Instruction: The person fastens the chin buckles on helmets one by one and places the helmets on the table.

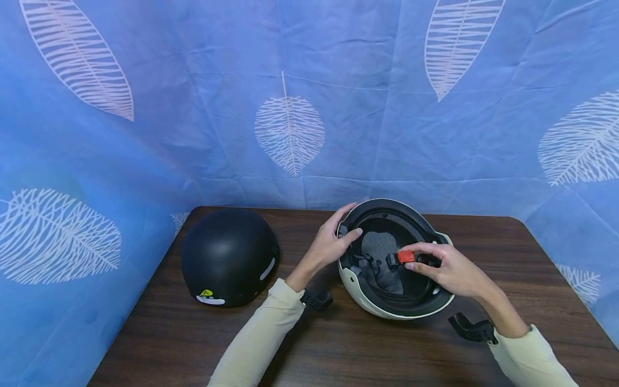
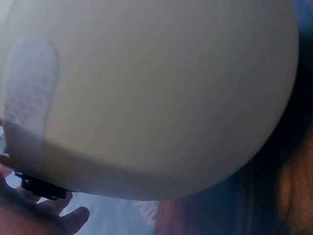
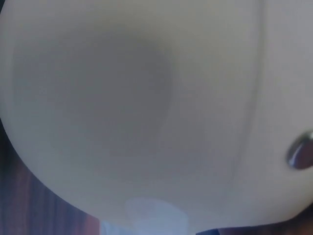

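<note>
A cream helmet (image 1: 360, 293) lies upside down on the table, its dark padded inside facing up. My left hand (image 1: 332, 242) grips its left rim, thumb over the edge on the inner side. Inside the opening, my right hand (image 1: 447, 266) pinches the red part of a strap buckle (image 1: 406, 257) between thumb and finger. A black clip (image 1: 392, 260) sits at the left end of the red part. The helmet's smooth outer shell (image 2: 161, 98) fills most of the left wrist view. In the right wrist view the shell (image 3: 205, 122) hides the right hand.
A black helmet (image 1: 229, 252) with a yellow sticker stands dome up on the left of the brown wooden table (image 1: 309, 349). Behind the table hangs a blue cloth (image 1: 348, 129) with white leaf prints. Black wrist mounts (image 1: 473, 329) project below both hands.
</note>
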A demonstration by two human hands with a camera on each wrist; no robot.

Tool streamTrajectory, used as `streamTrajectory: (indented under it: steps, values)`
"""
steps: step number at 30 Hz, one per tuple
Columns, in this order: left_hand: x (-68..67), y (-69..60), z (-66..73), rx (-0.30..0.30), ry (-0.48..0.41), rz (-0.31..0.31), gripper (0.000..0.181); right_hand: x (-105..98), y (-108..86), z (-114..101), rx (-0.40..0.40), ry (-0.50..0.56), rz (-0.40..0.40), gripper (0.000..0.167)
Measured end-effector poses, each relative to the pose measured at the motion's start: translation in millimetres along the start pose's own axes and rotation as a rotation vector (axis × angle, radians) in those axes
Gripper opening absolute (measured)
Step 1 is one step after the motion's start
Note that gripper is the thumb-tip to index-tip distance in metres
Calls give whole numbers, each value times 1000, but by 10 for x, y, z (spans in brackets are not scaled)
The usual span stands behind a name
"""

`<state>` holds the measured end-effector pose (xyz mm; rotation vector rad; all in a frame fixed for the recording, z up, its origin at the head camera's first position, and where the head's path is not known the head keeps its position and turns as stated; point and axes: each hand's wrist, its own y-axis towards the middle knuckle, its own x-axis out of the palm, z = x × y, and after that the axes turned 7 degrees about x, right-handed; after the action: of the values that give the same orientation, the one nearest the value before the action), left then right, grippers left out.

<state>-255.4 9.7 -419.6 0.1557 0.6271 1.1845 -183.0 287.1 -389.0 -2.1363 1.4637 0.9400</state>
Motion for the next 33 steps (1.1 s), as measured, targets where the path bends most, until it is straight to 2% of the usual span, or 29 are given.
streamTrajectory:
  steps: [5, 9, 12, 15, 19, 26, 33]
  values:
    - [30, -3, -11, -47, -39, -23, 64, -21, 13, 9, -18, -26, -11, 31]
    - [56, 9, 8, -74, -64, -4, 65, -31, 16, -3, -30, -40, -6, 32]
    - [80, 24, 20, -79, -71, 13, 68, -31, 7, -26, -76, -132, 33, 32]
    - [102, 36, 30, -81, -69, 29, 69, -29, -16, -82, -164, -252, 87, 33]
    - [126, 52, 49, -100, -52, 57, 69, -3, -71, -251, -250, -277, 121, 35]
    - [165, 91, 116, -136, -13, 66, 69, 178, -202, -658, -303, -242, 133, 52]
    - [190, 133, 169, -149, 17, 46, 68, 463, -261, -848, -284, -325, 103, 63]
